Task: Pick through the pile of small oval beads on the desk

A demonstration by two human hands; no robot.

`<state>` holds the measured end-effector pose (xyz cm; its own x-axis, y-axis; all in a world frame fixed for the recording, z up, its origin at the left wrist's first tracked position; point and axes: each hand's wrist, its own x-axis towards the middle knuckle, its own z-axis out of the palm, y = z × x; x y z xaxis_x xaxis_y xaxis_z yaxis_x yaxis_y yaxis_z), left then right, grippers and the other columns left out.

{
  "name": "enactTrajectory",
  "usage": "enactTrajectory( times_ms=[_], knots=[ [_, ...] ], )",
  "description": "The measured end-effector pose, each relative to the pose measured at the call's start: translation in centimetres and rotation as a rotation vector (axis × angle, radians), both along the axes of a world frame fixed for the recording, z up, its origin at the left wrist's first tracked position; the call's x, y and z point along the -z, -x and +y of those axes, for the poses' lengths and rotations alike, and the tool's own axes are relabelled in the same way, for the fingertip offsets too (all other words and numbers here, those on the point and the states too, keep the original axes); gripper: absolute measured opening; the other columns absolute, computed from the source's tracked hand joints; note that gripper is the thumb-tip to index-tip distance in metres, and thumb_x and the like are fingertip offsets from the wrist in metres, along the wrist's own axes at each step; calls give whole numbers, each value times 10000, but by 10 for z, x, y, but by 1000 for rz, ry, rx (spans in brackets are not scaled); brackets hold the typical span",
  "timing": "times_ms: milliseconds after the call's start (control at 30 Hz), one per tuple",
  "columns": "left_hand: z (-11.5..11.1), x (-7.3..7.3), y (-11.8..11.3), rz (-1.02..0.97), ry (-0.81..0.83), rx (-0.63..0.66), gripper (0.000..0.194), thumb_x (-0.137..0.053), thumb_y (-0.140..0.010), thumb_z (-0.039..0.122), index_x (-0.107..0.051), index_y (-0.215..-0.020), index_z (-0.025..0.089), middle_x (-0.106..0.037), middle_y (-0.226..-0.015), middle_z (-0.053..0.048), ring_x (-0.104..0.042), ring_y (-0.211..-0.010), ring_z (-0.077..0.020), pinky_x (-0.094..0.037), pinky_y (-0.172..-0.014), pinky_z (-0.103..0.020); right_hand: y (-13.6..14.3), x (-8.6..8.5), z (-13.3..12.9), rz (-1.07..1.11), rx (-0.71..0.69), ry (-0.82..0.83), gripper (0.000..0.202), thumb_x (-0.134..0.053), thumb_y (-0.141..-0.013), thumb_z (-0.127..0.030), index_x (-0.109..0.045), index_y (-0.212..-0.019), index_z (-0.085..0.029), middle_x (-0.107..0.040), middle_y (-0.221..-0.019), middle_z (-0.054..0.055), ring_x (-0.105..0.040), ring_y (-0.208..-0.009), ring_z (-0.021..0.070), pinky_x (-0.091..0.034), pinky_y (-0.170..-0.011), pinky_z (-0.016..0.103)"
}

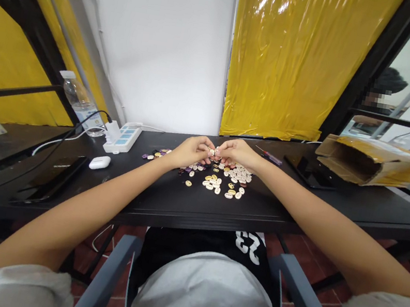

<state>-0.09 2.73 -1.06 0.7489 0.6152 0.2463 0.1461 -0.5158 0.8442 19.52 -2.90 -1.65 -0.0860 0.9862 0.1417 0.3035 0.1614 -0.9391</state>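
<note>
My left hand and my right hand meet above the black table, fingertips nearly touching. Between them is a small pale button, pinched by the left fingers. The right fingertips close on a whitish piece right beside it; whether that is a second button or part of the same one I cannot tell. Under and around the hands lie many loose oval buttons: a cream pile by the right hand, a yellowish and white group in front, and purple ones left of the left hand.
On the left stand a power strip, a white earphone case, a plastic bottle and a dark tablet. To the right lie a screwdriver, a black phone and an open cardboard box. Another person is beyond the frame.
</note>
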Motion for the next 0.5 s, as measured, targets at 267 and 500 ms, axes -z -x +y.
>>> enactTrajectory(
  times_ms=[267, 500],
  knots=[
    [1, 1, 0, -5, -7, 19, 147, -615, -864, 196, -562, -980, 124, -708, -810, -78, -663, -655, -126, -553, -670, -292, -2, 2, 3, -21, -22, -11, 170, -767, -693, -298, -683, -740, -158, -635, -603, 35, -558, -509, 96, -385, -398, 177],
    [0, 2, 0, -13, -15, 21, 211, -660, -851, 255, -569, -986, 122, -723, -856, -105, -673, -676, -140, -553, -669, -300, -2, 2, 3, -15, -52, -8, 209, -790, -686, -325, -693, -758, -154, -649, -610, 37, -581, -512, 99, -398, -403, 174]
  ],
)
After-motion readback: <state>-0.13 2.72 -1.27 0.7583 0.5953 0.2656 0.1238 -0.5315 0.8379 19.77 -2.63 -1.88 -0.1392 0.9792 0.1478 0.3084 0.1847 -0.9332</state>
